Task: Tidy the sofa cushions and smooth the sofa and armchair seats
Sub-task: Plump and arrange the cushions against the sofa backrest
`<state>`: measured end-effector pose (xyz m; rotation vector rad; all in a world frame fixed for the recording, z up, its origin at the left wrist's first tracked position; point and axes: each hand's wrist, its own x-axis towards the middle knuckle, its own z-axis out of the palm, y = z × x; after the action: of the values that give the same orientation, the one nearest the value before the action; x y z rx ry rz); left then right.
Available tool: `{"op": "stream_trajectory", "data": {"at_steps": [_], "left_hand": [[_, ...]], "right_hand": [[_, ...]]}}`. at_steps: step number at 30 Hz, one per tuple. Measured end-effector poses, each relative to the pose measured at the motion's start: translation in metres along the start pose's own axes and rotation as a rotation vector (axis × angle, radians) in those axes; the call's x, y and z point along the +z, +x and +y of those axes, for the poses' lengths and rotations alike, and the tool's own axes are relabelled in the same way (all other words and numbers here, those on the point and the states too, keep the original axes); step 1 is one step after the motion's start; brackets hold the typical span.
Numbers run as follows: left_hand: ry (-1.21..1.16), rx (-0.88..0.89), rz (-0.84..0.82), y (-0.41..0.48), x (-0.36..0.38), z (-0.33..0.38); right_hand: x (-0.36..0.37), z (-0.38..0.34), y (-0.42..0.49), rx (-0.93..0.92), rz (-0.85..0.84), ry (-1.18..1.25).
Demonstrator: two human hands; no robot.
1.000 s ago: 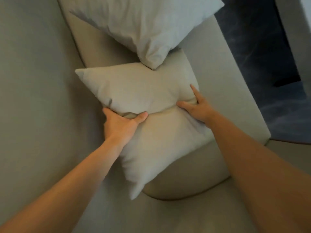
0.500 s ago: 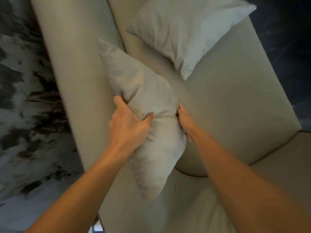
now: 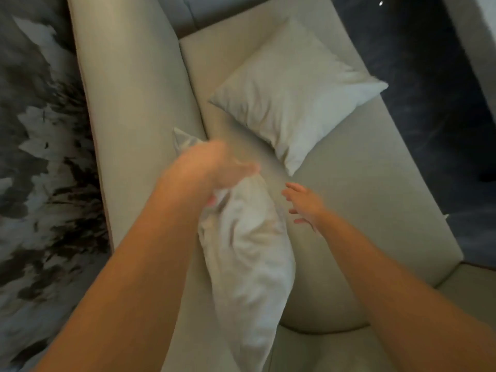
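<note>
- Left hand (image 3: 214,165), blurred, lies on the near cushion (image 3: 249,253); its fingers' grip cannot be told.
- Right hand (image 3: 306,204) hovers beside it, fingers (image 3: 291,187) spread, touching nothing.

Bare seat (image 3: 375,200) along right edge and front right corner: open passage. Far corner blocked by flat cushion (image 3: 292,92). Left edge against backrest (image 3: 134,108) taken by crumpled cushion (image 3: 249,253) standing on edge, blurred left hand (image 3: 214,167) over its top, right hand (image 3: 306,205) spread just beside.

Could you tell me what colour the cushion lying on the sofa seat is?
Off-white, plain cushion; head view.
</note>
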<state>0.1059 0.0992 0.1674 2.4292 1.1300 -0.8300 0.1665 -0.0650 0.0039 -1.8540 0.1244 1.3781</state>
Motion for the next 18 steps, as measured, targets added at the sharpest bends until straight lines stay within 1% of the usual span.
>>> {"op": "stream_trajectory", "data": {"at_steps": [2,3,4,5,7,9,11,12,14,16,18], "left_hand": [[-0.217,0.113,0.256,0.044,-0.028,0.038],[-0.29,0.162,0.377,0.069,-0.038,0.057],[-0.331,0.196,0.454,0.096,-0.042,0.072],[-0.335,0.217,0.471,0.123,-0.041,0.082],[-0.234,0.215,0.385,0.183,-0.028,0.083],[-0.088,0.175,0.315,0.24,-0.011,0.062],[-0.056,0.1,0.336,0.296,-0.003,0.04],[-0.072,0.072,0.359,0.32,-0.001,0.034],[-0.125,0.11,0.35,0.357,0.002,0.029],[-0.243,0.207,0.31,0.383,0.014,0.029],[-0.371,0.248,0.336,0.401,0.033,0.022]], "right_hand": [[-0.019,-0.023,0.018,-0.016,0.1,0.032],[-0.028,-0.035,0.029,-0.029,0.158,0.084],[-0.036,-0.045,0.041,-0.042,0.217,0.15],[-0.043,-0.055,0.053,-0.052,0.277,0.204],[-0.052,-0.069,0.081,-0.062,0.385,0.27],[-0.052,-0.077,0.116,-0.075,0.421,0.341],[-0.046,-0.081,0.155,-0.1,0.413,0.36],[-0.041,-0.082,0.173,-0.1,0.407,0.344],[-0.032,-0.078,0.206,-0.054,0.417,0.348],[-0.022,-0.071,0.231,-0.022,0.493,0.373],[-0.01,-0.063,0.249,-0.025,0.597,0.36]]}}
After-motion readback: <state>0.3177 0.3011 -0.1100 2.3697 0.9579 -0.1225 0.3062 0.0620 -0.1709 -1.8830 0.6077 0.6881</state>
